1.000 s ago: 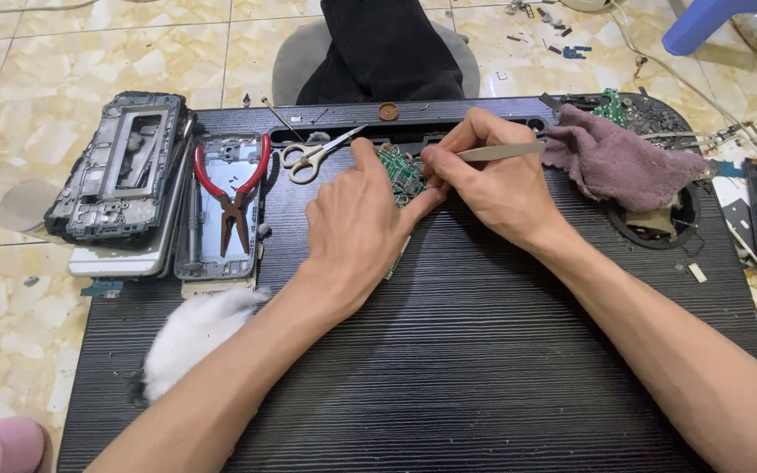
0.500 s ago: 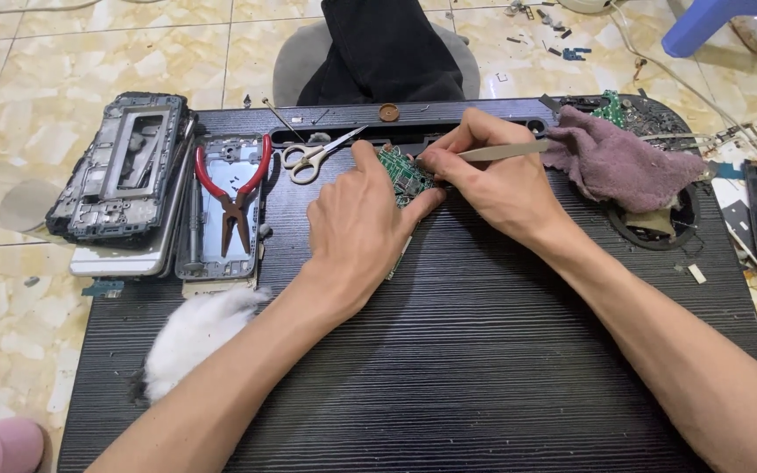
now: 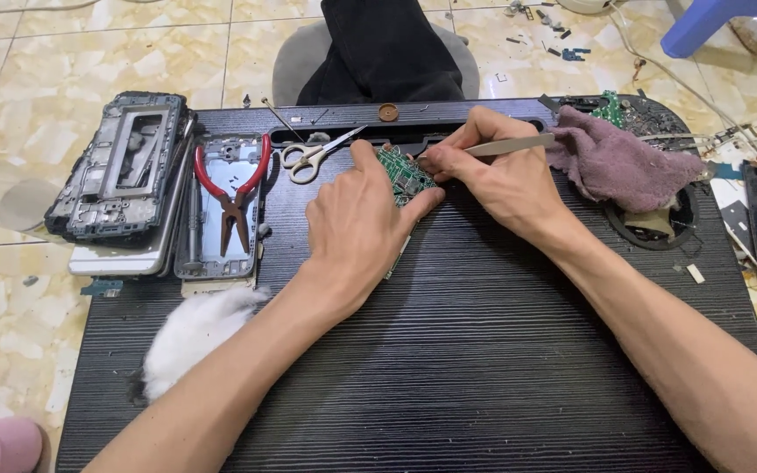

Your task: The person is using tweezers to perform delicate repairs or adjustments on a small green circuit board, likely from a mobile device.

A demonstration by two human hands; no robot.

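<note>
Head view: left hand [image 3: 357, 232] pins a green circuit board [image 3: 403, 173] to the black mat [image 3: 484, 350]; right hand [image 3: 492, 180] grips metal tweezers [image 3: 510, 145] at the board

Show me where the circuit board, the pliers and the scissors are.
circuit board [image 3: 403, 173], head view, on its bare green face.
pliers [image 3: 234, 194], head view, on the pivot joint.
scissors [image 3: 305, 160], head view, on the finger loops.

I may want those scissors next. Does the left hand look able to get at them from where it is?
Probably yes: the scissors lie uncovered just beside the left hand, nothing between them. But that hand is holding down the green circuit board.
</note>
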